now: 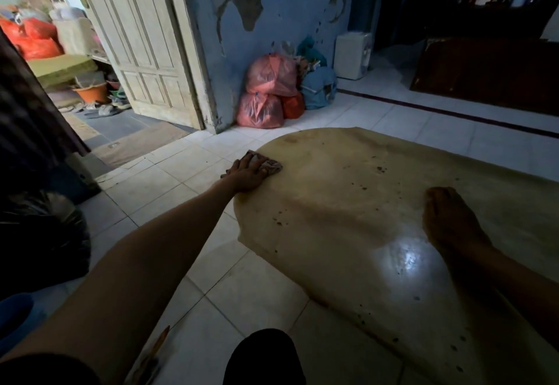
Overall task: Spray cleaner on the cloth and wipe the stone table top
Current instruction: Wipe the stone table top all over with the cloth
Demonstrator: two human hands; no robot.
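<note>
A pinkish cloth is pressed flat under the open left hand at the far left edge of the yellow stone table top. The right hand is laid on the stone, fingers curled, nothing held.

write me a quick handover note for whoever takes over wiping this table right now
Left hand: pressed flat on the cloth at the far left edge of the stone table top.
Right hand: resting bare on the top, holding nothing.
Spray bottle: not in view.
Done: cannot tell how much is wiped; the near part shines.
Left: dark specks still dot the middle, near edge and right side; keep wiping.
</note>
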